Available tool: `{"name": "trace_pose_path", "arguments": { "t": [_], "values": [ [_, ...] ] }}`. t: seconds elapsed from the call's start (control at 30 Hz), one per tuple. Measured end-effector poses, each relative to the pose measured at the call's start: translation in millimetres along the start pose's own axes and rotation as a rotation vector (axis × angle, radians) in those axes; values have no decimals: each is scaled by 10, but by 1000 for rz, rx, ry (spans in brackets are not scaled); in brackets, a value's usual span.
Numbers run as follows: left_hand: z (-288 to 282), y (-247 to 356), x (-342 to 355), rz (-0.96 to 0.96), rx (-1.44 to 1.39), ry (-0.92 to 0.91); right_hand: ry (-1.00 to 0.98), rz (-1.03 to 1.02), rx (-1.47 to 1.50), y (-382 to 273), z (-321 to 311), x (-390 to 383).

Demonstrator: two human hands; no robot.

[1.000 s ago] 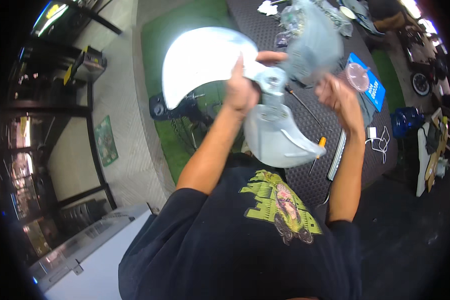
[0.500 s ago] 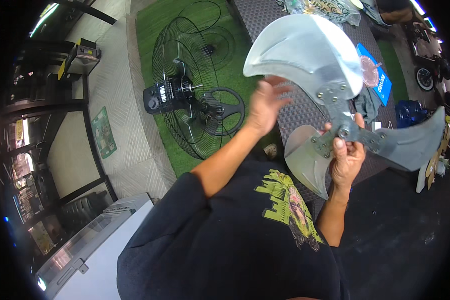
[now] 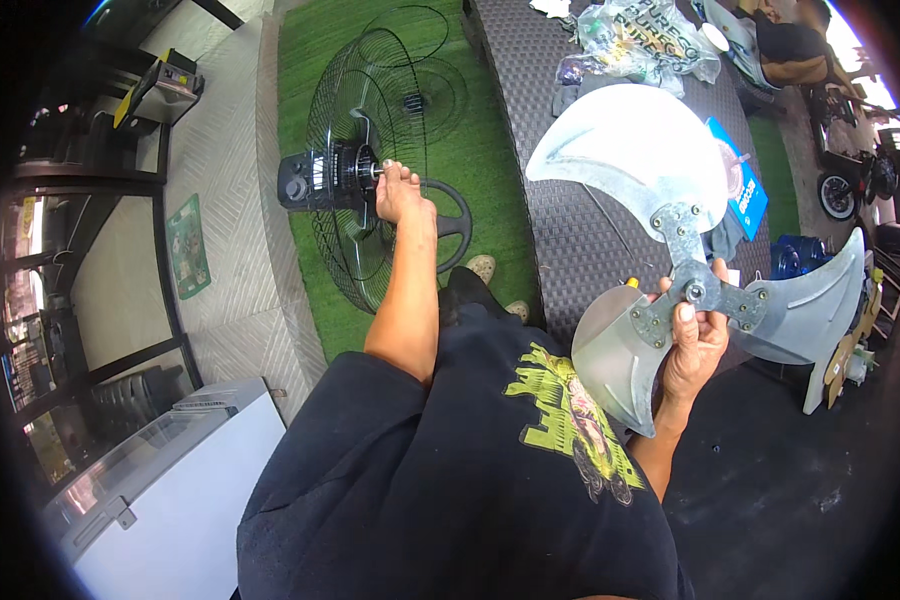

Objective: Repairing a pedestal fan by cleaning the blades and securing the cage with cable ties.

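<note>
Head view: the person's left hand [image 3: 404,195] pinches the tip of the motor shaft [image 3: 376,174] on the caged fan [image 3: 308,183], over green matting [image 3: 500,225]. The right hand [image 3: 697,355] grasps the three-bladed impeller [image 3: 683,245] at its hub, apart from the shaft.

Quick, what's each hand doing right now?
Left hand: closed, fingertips at the fan shaft.
Right hand: closed, holding the three-bladed propeller.

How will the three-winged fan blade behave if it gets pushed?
The fan blade would likely be stiff: it looks like metal, with wings fastened to a central hub. A push on a wingtip may twist it, since the right hand grips near the hub. The shiny wings might feel slippery.
</note>
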State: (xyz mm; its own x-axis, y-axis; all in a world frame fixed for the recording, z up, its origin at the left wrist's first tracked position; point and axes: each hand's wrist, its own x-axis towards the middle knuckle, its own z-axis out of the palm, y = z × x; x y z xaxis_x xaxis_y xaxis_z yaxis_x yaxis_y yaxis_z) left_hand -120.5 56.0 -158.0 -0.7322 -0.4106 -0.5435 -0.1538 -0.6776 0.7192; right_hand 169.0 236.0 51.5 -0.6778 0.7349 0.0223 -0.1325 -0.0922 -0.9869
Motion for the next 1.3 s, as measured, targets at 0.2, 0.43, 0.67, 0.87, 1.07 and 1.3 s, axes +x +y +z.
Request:
{"name": "trace_pose_path", "arguments": {
  "t": [0.2,0.43,0.67,0.87,1.07,1.3],
  "values": [
    [-126,20,-82,-43,-78,-175,4,58,-5,14,-40,8],
    [-285,53,-183,-124,-155,-233,16,63,-8,5,-45,15],
    [-200,91,-141,-130,-106,-141,15,64,-93,73,-21,34],
    [-188,49,42,-137,-71,-135,-66,90,71,585,309,276],
    [-84,-13,80,-136,-29,-89,-219,216,322,1108,665,533],
    [-91,113,-488,-249,315,-75,-303,395,509,1163,715,584]
  ]
}}
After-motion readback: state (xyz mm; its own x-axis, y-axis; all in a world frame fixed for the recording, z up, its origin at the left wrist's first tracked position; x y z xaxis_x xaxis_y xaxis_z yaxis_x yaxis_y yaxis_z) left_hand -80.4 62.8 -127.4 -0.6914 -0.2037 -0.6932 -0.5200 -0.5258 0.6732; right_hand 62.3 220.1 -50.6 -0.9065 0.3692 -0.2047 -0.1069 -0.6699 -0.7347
